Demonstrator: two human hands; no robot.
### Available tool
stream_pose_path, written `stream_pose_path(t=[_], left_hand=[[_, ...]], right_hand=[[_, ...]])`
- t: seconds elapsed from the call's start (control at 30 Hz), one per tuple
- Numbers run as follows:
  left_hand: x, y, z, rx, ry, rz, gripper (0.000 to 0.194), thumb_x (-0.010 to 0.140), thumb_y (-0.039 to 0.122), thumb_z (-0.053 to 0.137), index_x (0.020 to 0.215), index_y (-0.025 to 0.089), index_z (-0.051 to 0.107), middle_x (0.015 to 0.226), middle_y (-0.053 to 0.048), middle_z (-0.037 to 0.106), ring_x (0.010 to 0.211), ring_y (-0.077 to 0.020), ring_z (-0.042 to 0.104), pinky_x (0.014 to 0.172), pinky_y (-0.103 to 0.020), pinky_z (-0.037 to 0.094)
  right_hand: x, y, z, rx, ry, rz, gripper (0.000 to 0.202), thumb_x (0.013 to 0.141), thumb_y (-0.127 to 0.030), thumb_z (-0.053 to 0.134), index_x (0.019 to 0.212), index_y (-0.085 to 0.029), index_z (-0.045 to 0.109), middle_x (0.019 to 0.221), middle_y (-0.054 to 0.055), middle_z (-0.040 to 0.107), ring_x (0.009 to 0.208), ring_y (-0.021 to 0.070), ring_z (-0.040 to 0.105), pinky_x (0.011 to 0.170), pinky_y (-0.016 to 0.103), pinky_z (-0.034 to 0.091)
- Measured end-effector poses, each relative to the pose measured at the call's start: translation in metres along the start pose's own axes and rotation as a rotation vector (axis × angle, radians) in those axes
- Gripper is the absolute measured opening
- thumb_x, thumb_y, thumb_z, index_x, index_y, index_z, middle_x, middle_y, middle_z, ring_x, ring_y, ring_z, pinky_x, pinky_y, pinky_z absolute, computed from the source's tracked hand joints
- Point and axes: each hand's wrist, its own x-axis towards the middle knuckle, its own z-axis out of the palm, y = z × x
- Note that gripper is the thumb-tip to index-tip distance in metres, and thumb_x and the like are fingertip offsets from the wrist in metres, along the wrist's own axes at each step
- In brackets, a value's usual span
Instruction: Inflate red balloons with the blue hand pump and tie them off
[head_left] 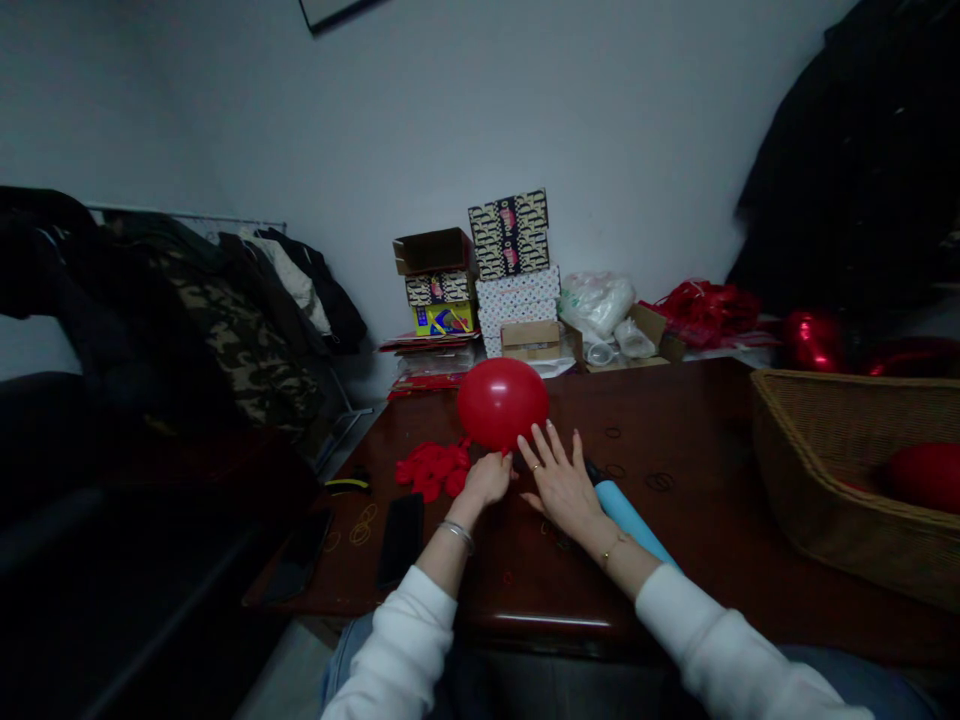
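Observation:
An inflated red balloon (503, 402) stands over the middle of the table, its lower end toward me. My left hand (490, 479) is closed at that lower end and appears to pinch the balloon's neck, which the fingers hide. Just right of it my right hand (561, 480) is open, fingers spread, with the fingertips near or against the balloon's lower right side. Beneath my right forearm lies a light blue cylinder (634, 522) with a dark end, which looks like a hand pump. Uninflated red balloons (433, 468) lie in a pile left of my left hand.
The brown table (712, 440) carries a black phone (401, 540), rubber bands (363, 524), dark bands (660, 482) and a yellow-and-black tool (349, 485). A wicker basket (795, 480) holding a red balloon (926, 475) stands at right. Stacked boxes (517, 290) line the wall.

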Motion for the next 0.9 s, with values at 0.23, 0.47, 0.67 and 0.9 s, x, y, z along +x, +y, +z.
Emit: stream_pose_path(t=[0.23, 0.47, 0.67, 0.9], left_hand=[[-0.009, 0.001, -0.006, 0.108, 0.124, 0.045, 0.032, 0.073, 0.016, 0.064, 0.049, 0.025, 0.045, 0.048, -0.003, 0.05, 0.104, -0.032, 0.06, 0.104, -0.043, 0.029], [-0.022, 0.003, -0.002, 0.108, 0.093, 0.115, 0.037, 0.07, 0.008, 0.065, 0.044, 0.025, 0.044, 0.043, 0.001, 0.035, 0.107, -0.0343, 0.057, 0.108, -0.05, 0.018], [-0.035, 0.01, 0.001, 0.232, -0.078, 0.274, 0.038, 0.066, 0.003, 0.066, 0.043, 0.024, 0.045, 0.044, -0.003, 0.04, 0.105, -0.0368, 0.056, 0.11, -0.05, 0.009], [-0.047, 0.047, -0.014, 0.58, -0.095, 0.553, 0.025, 0.074, 0.009, 0.063, 0.054, 0.021, 0.053, 0.056, -0.012, 0.06, 0.104, -0.0329, 0.059, 0.108, -0.052, 0.017]], right_hand=[[-0.006, -0.006, 0.02, -0.023, 0.022, 0.066, 0.095, 0.073, -0.049, 0.065, 0.146, -0.017, 0.013, 0.153, 0.017, 0.007, 0.14, 0.0355, -0.002, 0.107, 0.062, 0.001], [0.004, -0.008, 0.005, 0.005, 0.056, 0.013, 0.096, 0.074, -0.048, 0.064, 0.147, -0.018, 0.009, 0.153, 0.016, 0.002, 0.14, 0.035, -0.003, 0.107, 0.062, 0.001], [0.011, -0.016, -0.003, 0.017, 0.062, -0.022, 0.09, 0.072, -0.043, 0.067, 0.145, -0.02, 0.02, 0.153, 0.017, 0.008, 0.14, 0.0354, 0.0, 0.107, 0.062, -0.001], [0.02, -0.012, -0.015, 0.01, 0.063, 0.02, 0.075, 0.073, -0.047, 0.065, 0.137, -0.018, 0.04, 0.152, 0.018, 0.014, 0.14, 0.0354, 0.004, 0.106, 0.063, -0.001]])
